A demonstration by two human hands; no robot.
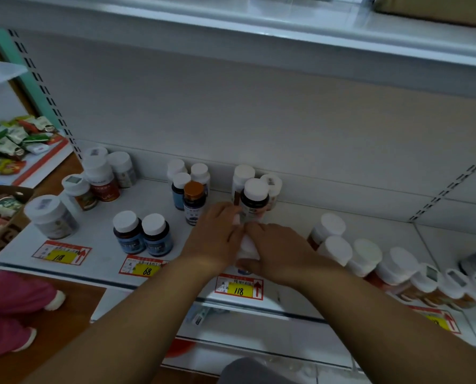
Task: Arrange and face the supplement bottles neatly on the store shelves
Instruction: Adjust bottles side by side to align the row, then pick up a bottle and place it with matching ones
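Two hands meet over the front middle of the white metal store shelf (103,261), closing on a white-capped bottle (249,246) that is mostly hidden between them. The left hand (216,234) comes in from the left and the right hand (279,252) from the right, fingers (252,227) curled round the cap and body; the label and its facing cannot be made out. Holding it from both sides probably lets the person turn the bottle and set it square just behind the red and yellow price tag marked 118 (239,287), which marks that product's slot at the shelf edge.

Just behind the hands stands a dark bottle with a white cap (255,198), with more white-capped bottles close against the back panel, so the held one seems meant for the front of that group. To the left, a pair of blue-labelled dark bottles (142,235) stands side by side behind their own tag marked 68 (144,268). To the right, a row of white-capped bottles (370,257) runs along the shelf towards the front edge.
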